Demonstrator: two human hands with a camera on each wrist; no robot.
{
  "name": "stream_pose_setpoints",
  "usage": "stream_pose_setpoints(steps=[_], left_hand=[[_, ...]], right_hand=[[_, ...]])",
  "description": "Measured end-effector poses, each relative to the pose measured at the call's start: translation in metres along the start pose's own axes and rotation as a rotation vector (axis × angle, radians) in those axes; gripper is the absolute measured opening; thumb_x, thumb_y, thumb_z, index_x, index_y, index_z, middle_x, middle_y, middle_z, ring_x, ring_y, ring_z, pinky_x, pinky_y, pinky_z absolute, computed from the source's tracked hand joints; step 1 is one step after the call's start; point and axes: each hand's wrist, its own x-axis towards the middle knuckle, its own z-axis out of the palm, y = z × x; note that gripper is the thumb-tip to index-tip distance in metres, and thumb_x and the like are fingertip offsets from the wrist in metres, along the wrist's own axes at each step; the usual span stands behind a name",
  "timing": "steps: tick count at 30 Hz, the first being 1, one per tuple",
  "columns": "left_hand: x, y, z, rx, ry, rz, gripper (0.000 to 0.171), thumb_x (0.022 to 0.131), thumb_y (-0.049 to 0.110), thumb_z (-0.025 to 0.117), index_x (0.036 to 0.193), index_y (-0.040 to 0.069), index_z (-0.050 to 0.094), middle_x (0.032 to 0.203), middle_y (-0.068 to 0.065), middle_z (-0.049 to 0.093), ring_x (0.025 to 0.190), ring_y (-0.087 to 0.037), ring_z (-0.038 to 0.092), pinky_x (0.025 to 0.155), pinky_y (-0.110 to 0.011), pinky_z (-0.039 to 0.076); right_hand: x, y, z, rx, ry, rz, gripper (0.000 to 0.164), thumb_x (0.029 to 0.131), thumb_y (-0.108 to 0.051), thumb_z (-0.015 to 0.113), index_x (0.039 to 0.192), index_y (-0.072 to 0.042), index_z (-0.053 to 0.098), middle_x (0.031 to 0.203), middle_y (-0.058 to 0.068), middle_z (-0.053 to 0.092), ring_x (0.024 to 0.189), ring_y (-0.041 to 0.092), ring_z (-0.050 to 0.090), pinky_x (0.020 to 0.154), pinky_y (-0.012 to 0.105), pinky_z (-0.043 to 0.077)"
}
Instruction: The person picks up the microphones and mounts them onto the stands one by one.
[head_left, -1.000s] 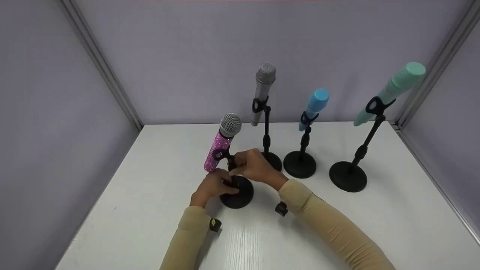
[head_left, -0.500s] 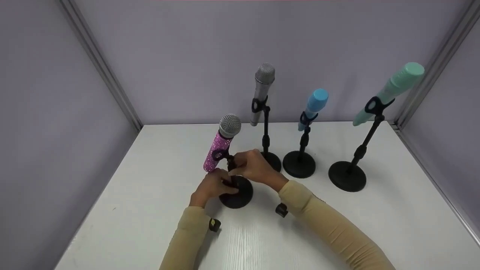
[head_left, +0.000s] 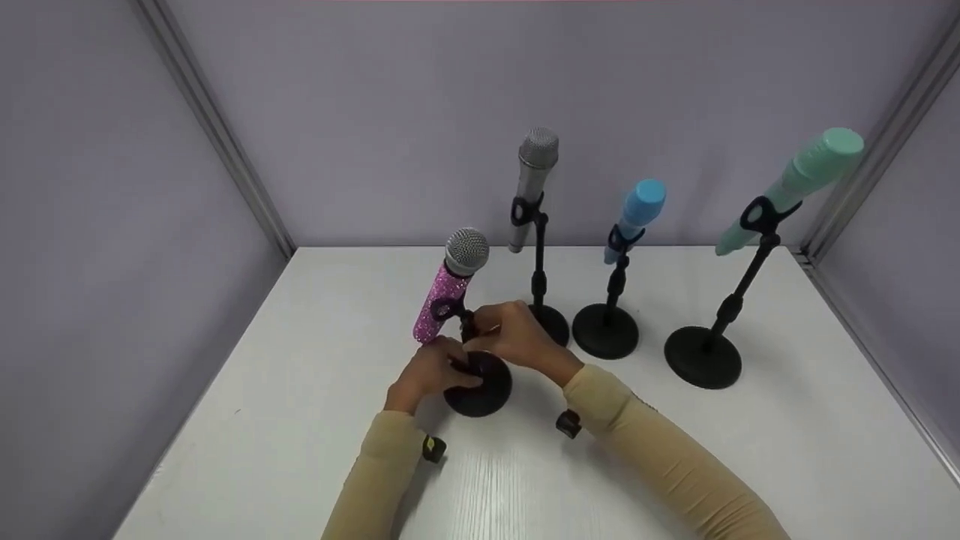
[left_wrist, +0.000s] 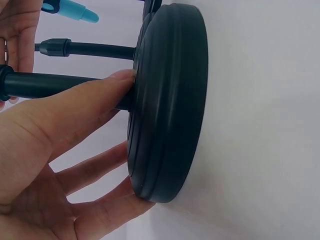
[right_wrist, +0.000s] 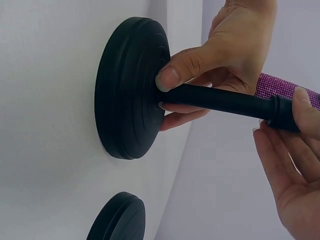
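Note:
A pink glittery microphone (head_left: 448,285) with a silver mesh head leans in the clip of a short black microphone stand (head_left: 480,399). The stand's round base rests on the white table (head_left: 255,450). My left hand (head_left: 429,373) holds the stand low down; in the left wrist view its thumb lies on the base (left_wrist: 175,100) beside the pole, with other fingers at the base's edge. Higher up, my right hand (head_left: 517,337) pinches the collar (right_wrist: 283,114) of the pole between thumb and fingers. The right wrist view shows the bare pole (right_wrist: 225,100) between both hands.
Behind and to the right stand other black stands, bearing a silver microphone (head_left: 538,154), a blue one (head_left: 643,202) and a mint green one (head_left: 814,165). The silver one's base is close behind my right hand. Pale walls (head_left: 375,112) enclose the table.
The head view has shifted a little, so everything sits slightly further right in it. Both hands keep their hold on the stand, with no clear movement.

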Motion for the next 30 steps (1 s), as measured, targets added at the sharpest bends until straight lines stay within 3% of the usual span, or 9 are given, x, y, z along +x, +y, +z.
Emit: stream_pose_setpoints(steps=[6,30], left_hand=[[0.0032,0.0015,-0.0001,0.002,0.003,0.026,0.029,0.075,0.024,0.093,0.093,0.01,0.075,0.104,-0.005,0.069,0.1,-0.02,0.063,0.094,-0.045,0.056],[0.0009,-0.0003,0.0012,0.002,0.016,-0.003,0.031,0.074,0.026,0.094,0.092,0.01,0.074,0.1,-0.005,0.068,0.095,-0.019,0.062,0.09,-0.044,0.057]], right_hand=[[-0.0002,0.0003,-0.0032,0.032,0.008,0.007,0.011,0.083,-0.006,0.085,0.091,-0.003,0.078,0.088,0.011,0.079,0.085,0.024,0.078,0.077,0.026,0.063],[-0.0012,0.0005,0.0019,-0.002,0.004,0.012,0.013,0.085,-0.008,0.084,0.094,-0.001,0.077,0.091,0.013,0.079,0.087,0.024,0.078,0.077,0.021,0.061]])
